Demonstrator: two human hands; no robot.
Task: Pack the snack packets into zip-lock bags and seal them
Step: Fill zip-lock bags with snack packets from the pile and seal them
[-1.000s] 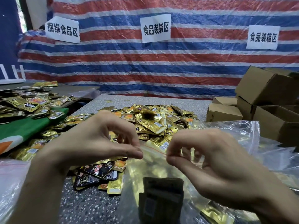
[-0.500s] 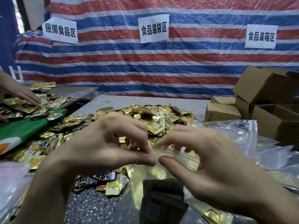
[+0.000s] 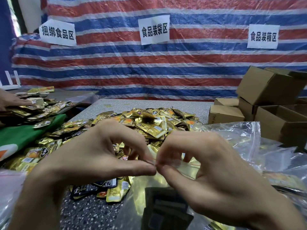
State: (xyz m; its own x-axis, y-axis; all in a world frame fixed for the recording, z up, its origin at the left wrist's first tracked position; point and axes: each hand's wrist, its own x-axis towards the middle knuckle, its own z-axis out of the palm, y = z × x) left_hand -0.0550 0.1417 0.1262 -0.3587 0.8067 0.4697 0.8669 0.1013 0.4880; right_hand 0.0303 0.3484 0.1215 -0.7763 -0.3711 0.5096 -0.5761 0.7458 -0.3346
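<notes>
1. Dead centre on the counter (image 3: 86,213) sits the pile of snack packets (image 3: 149,123), gold foil heaped up, and everything else is placed from it.
2. Just in front of the pile, on the near side, the zip-lock bag (image 3: 149,181) is held up by its top edge, with gold showing through the clear plastic.
3. The left hand (image 3: 93,156) has its thumb and forefinger curled together, pinching the bag's top strip.
4. The right hand (image 3: 216,171) does the same, pinching the strip right beside the left, the two thumb tips almost touching.
5. Low in the bag, below the pinch, there's a dark packet (image 3: 166,208), blurred.
6. A few loose packets, dark and gold, lie at the pile's near edge under the left hand.
7. Right of the pile are crumpled clear bags (image 3: 240,135), and beyond them cardboard boxes (image 3: 269,87), some stacked, one with its top open.
8. Left of the pile is a green sheet (image 3: 25,135), then a second heap (image 3: 33,110) of packets, with another person's hand (image 3: 11,101) resting flat on it.
9. Behind the pile hangs a striped tarp (image 3: 149,63) in red, white and blue, carrying three paper signs (image 3: 154,29).
</notes>
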